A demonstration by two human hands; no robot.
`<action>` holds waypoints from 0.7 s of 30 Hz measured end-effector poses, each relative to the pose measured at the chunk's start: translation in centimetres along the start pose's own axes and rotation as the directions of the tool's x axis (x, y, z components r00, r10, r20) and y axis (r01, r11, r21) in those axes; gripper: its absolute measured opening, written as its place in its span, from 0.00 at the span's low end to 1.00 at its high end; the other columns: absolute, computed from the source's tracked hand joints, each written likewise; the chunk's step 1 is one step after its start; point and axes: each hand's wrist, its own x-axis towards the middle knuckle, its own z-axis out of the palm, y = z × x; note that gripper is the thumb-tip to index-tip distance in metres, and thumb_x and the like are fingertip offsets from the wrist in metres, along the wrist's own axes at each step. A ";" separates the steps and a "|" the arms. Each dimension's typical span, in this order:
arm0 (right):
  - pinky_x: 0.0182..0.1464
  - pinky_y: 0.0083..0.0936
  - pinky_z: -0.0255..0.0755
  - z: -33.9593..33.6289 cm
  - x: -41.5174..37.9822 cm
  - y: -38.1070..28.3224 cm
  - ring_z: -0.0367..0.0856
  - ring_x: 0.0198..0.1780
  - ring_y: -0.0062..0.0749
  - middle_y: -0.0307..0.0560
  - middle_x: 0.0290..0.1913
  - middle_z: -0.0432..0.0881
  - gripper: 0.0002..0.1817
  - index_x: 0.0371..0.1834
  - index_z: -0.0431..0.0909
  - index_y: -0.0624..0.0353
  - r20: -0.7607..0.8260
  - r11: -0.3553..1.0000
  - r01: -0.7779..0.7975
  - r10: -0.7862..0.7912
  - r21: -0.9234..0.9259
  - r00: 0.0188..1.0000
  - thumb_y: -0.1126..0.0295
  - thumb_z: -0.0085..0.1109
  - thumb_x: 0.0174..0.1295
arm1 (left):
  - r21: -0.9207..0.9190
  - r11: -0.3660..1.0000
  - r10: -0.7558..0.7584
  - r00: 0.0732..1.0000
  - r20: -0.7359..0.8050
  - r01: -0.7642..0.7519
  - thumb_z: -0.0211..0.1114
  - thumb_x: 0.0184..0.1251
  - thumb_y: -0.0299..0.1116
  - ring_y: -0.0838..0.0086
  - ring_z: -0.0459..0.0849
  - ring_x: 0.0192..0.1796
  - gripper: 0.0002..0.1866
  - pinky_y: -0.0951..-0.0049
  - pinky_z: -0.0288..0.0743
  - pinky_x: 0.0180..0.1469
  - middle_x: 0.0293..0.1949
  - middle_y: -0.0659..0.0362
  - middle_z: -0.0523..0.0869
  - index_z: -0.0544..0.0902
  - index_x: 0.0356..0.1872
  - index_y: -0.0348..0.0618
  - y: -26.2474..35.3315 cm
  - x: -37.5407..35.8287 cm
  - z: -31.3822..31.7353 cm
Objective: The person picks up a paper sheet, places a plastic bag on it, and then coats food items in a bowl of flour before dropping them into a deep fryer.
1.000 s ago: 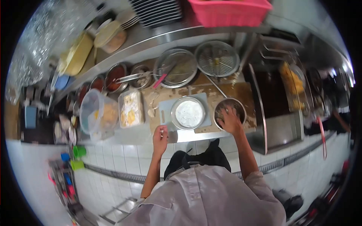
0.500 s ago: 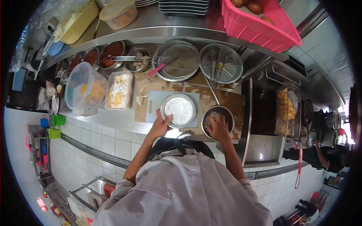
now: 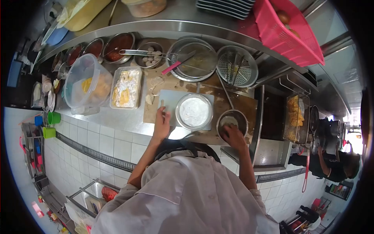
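My left hand [image 3: 162, 123] is open at the left edge of a pale cutting board [image 3: 168, 98], with its fingers stretched out and apart from the bowl. On that board stands a round metal bowl [image 3: 194, 112] of white powder. My right hand [image 3: 235, 137] reaches into a deeper metal bowl [image 3: 244, 121] on the right, fingers loosely spread and bent down inside the rim. Something pale shows at the bottom there, partly covered by the hand. A long metal handle slants up behind this bowl. Left of the board sits a rectangular tub [image 3: 126, 87] of yellow pieces dusted with white powder.
Behind are a strainer with a pink-handled knife [image 3: 171, 68], a colander [image 3: 252, 74] with utensils, and pots of red sauce [image 3: 119, 43]. A clear bucket [image 3: 72, 89] stands left. Fryer baskets [image 3: 295, 117] are right, with a person [image 3: 331, 163] beyond. A pink basket [image 3: 296, 41] rests overhead.
My left hand has let go of the powder bowl's rim and now lies to its left. My right hand stays in the deeper bowl, its fingers lower. The whole view has shifted slightly.
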 end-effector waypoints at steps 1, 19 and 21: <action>0.66 0.49 0.75 -0.2 -0.2 -0.2 0.82 0.61 0.60 0.60 0.61 0.81 0.21 0.61 0.82 0.57 0.013 1.000 -0.019 0.018 0.023 1.000 0.64 0.66 0.67 | 0.130 0.988 0.103 0.989 -0.103 -0.089 0.60 0.83 0.40 0.60 0.83 0.49 0.24 0.60 0.77 0.52 0.51 0.45 0.80 0.70 0.69 0.36 -1.1 0.9 -1.6; 0.45 0.35 0.81 -0.5 -2.1 -3.3 0.89 0.40 0.44 0.52 0.39 0.88 0.05 0.43 0.85 0.62 -0.603 0.994 -0.080 0.106 0.070 0.790 0.76 0.67 0.66 | 0.640 0.654 0.442 0.890 0.110 -0.404 0.73 0.64 0.34 0.46 0.81 0.57 0.14 0.48 0.79 0.56 0.52 0.50 0.82 0.84 0.49 0.44 -3.0 8.3 -8.0; 0.49 0.38 0.81 -1.4 -2.9 -5.0 0.89 0.44 0.49 0.54 0.41 0.89 0.06 0.43 0.85 0.63 -0.618 0.942 -0.170 0.318 0.288 0.719 0.77 0.66 0.65 | 0.642 0.649 0.434 0.892 0.127 -0.407 0.72 0.66 0.35 0.46 0.80 0.56 0.15 0.48 0.77 0.58 0.52 0.51 0.80 0.84 0.50 0.43 -4.4 8.2 -7.8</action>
